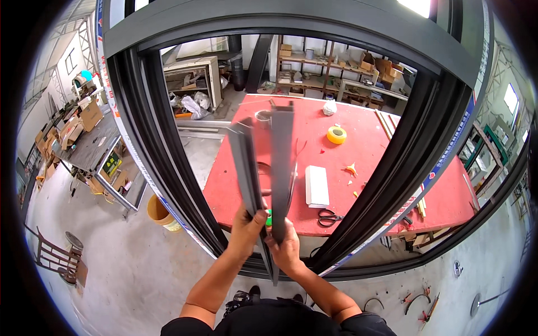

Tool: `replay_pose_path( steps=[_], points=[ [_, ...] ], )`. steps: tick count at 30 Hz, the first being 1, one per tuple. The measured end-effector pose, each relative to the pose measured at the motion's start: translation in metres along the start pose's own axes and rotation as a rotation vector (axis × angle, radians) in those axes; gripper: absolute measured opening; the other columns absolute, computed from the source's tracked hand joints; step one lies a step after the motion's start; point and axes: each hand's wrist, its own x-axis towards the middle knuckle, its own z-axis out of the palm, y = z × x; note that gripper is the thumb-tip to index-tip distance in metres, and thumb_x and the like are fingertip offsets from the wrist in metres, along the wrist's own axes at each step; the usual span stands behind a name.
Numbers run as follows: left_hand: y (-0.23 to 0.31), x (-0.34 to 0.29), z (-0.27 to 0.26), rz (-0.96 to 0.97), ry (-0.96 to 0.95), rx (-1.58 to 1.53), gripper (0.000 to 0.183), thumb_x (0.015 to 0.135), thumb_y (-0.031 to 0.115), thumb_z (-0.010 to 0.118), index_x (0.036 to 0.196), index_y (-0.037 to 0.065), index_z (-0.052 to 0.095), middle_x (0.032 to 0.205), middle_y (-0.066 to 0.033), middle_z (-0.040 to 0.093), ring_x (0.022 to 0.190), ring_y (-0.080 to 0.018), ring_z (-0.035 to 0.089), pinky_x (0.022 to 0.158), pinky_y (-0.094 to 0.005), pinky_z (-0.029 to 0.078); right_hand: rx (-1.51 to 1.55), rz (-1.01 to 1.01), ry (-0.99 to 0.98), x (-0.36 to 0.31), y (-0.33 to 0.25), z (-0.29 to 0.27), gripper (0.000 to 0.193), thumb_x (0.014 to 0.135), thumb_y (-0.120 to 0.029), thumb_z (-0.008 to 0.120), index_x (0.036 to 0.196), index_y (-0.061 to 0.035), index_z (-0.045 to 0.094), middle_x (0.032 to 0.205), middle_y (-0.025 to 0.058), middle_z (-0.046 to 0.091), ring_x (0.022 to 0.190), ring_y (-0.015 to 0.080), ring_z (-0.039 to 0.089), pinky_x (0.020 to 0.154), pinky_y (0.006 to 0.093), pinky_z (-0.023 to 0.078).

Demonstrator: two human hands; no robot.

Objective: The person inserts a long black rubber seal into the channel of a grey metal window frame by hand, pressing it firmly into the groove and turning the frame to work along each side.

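Left hand (245,231): I'm gripping one long dark-grey metal bar (247,162)
Right hand (286,249): I'm gripping a similar bar (282,162)
Beyond: red-topped table (308,123) standing

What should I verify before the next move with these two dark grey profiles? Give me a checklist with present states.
1. Left hand gripping the left grey profile: ok, closed around its lower part.
2. Right hand gripping the right grey profile: ok, also low down.
3. Upper ends apart: ok, a gap shows between them.
4. Lower ends apart: cannot tell, they overlap in this view.
5. Floor free of loose tools: not ok, red-handled tools lie at right.
6. Scissors set down: ok, on the red tabletop.
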Motion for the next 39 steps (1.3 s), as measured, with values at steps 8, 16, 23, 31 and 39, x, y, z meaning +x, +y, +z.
replay_pose_path(
  steps=[8,16,23,31,39],
  points=[
    [-0.015,-0.012,0.006,-0.035,-0.032,0.057,0.064,0.088,0.057,0.062,0.126,0.006,0.052,0.117,-0.0033,0.057,0.106,-0.0129,0.052,0.093,-0.0308,0.042,-0.278,-0.136,-0.062,0.000,-0.021,-0.009,0.052,0.086,-0.018,0.066,0.130,0.0010,0.045,0.105,0.0209,0.056,0.096,0.0394,0.052,0.086,0.0469,0.043],
    [-0.014,-0.013,0.042,-0.116,-0.149,0.229,0.043,0.081,0.011,0.077,0.117,0.002,0.056,0.095,-0.0016,0.062,0.083,-0.0086,0.057,0.076,-0.0264,0.048,-0.225,-0.168,-0.146,-0.014,0.020,-0.031,0.053,0.072,-0.009,0.072,0.119,0.0011,0.049,0.106,0.0203,0.054,0.097,0.0398,0.053,0.083,0.0464,0.046],
    [0.039,-0.015,0.065,-0.140,-0.158,0.151,0.010,0.084,0.002,0.065,0.090,0.003,0.057,0.078,-0.0037,0.061,0.068,-0.0115,0.057,0.067,-0.0274,0.048,-0.182,-0.122,-0.031,-0.035,-0.005,-0.034,0.070,0.074,-0.035,0.081,0.129,-0.0052,0.049,0.117,0.0174,0.058,0.108,0.0368,0.057,0.093,0.0431,0.047],
    [0.082,0.005,0.066,0.050,-0.456,-0.487,0.025,0.091,0.021,0.066,0.088,0.010,0.044,0.064,0.0025,0.043,0.052,-0.0102,0.041,0.059,-0.0313,0.041,-0.472,0.246,0.172,-0.157,0.061,-0.120,0.058,0.059,-0.012,0.081,0.113,-0.0083,0.059,0.105,0.0120,0.065,0.099,0.0356,0.061,0.087,0.0426,0.049],
    [-0.011,-0.042,0.179,-0.410,-1.061,-0.530,0.017,0.082,0.008,0.073,0.091,0.008,0.058,0.078,-0.0078,0.063,0.071,-0.0217,0.061,0.075,-0.0401,0.049,-0.800,0.762,0.522,-0.353,0.078,-0.171,0.046,0.061,-0.018,0.083,0.101,-0.0081,0.061,0.099,0.0135,0.065,0.097,0.0344,0.061,0.086,0.0410,0.050]
  ],
)
